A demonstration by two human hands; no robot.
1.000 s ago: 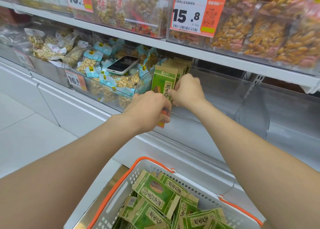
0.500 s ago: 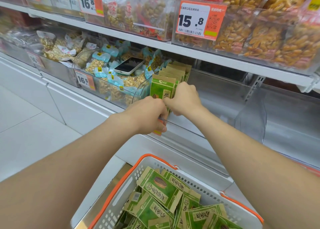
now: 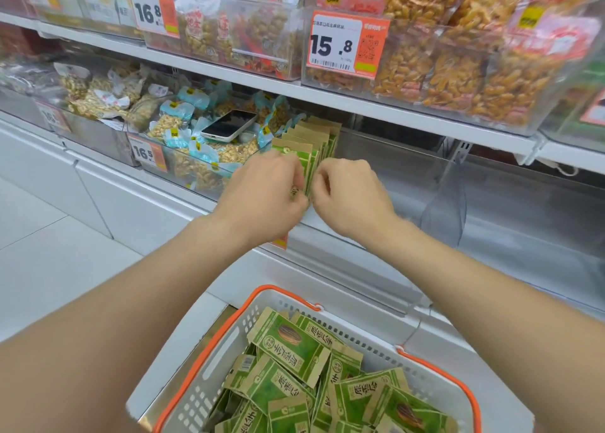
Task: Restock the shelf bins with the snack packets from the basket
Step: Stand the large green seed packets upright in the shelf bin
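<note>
Snack packets (image 3: 315, 138), about seven upright mid-frame; my left grip (image 3: 262, 190) and right grip (image 3: 350, 194) pinch the front ones; one phone (image 3: 229, 125) left, one basket (image 3: 209, 377) below.

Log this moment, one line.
step: tidying packet row in bin | left hand: pinches packet row | right hand: pinches packet row | basket: loose packets inside

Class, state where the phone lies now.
In the head view, left of centre, the phone lies atop blue-labelled nut packets, just left of the upright green packets.

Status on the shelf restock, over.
Left hand and right hand pinching packet row in clear bin. Basket holds plenty more. Phone left of row, not obstructing.
</note>
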